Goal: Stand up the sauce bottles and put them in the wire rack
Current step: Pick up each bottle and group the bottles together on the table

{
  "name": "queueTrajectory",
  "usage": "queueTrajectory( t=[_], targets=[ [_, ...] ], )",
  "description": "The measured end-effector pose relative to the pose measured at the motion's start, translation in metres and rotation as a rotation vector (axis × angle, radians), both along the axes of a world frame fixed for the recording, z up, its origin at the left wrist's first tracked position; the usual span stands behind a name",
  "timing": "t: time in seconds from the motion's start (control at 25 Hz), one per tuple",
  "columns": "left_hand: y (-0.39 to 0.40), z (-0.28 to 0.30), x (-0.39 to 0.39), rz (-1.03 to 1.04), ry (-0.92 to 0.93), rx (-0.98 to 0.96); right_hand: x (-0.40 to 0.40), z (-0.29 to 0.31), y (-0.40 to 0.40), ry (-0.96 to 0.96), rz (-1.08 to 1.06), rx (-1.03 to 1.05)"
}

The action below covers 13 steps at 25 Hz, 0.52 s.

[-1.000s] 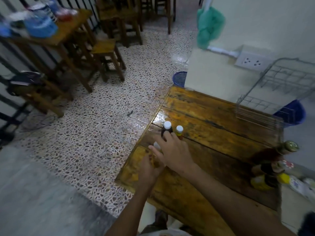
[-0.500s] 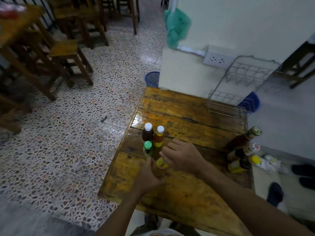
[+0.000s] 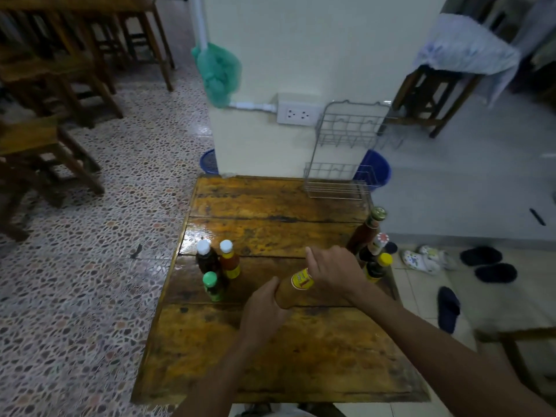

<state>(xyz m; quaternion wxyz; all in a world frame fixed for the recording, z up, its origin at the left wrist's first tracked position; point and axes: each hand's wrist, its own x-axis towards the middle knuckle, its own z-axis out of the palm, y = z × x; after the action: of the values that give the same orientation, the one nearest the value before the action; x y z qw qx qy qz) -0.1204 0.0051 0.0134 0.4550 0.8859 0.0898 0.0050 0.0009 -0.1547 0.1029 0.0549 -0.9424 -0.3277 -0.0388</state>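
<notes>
Both hands hold an orange-brown sauce bottle with a yellow label (image 3: 296, 284) over the middle of the wooden table (image 3: 270, 356). My left hand (image 3: 264, 311) grips its lower body and my right hand (image 3: 331, 272) wraps its upper end, hiding the cap. Upright near the left edge stand a dark bottle with a white cap (image 3: 206, 258), an orange bottle with a white cap (image 3: 230, 261) and a green-capped bottle (image 3: 212, 285). Three more bottles (image 3: 371, 245) stand at the right edge. The empty wire rack (image 3: 343, 164) stands at the table's far right corner against the wall.
A blue bin (image 3: 376, 170) sits behind the rack and another blue basket (image 3: 209, 162) left of the pillar. Wooden chairs (image 3: 45, 145) fill the left. Sandals and slippers (image 3: 451, 266) lie on the floor right of the table.
The view has swung right. The yellow-labelled bottle has come away from the upright group, to the right towards the table's middle, with both hands on it.
</notes>
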Motion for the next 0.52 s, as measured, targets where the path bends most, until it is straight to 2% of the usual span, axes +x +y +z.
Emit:
queueTrajectory(
  t=[0.16,0.2,0.32,0.4,0.44,0.52],
  targets=[
    [-0.02,-0.008,0.006,-0.012,-0.029,0.303,0.003,-0.018,-0.033,0.088,-0.02,-0.296],
    [-0.024,-0.008,0.009,-0.011,-0.023,0.37,0.004,-0.016,-0.037,0.16,-0.063,-0.333],
    [-0.034,-0.004,0.015,0.025,-0.009,0.477,0.009,-0.008,-0.042,0.217,-0.064,-0.264],
    [-0.035,-0.003,0.019,0.025,-0.008,0.418,0.008,0.002,-0.041,0.223,-0.108,-0.096],
    [-0.034,-0.003,0.021,0.017,-0.01,0.312,0.006,0.005,-0.043,0.204,-0.113,0.029],
    [-0.031,0.001,0.026,-0.027,-0.011,0.07,0.004,0.011,-0.05,0.037,0.051,0.119]
  ],
)
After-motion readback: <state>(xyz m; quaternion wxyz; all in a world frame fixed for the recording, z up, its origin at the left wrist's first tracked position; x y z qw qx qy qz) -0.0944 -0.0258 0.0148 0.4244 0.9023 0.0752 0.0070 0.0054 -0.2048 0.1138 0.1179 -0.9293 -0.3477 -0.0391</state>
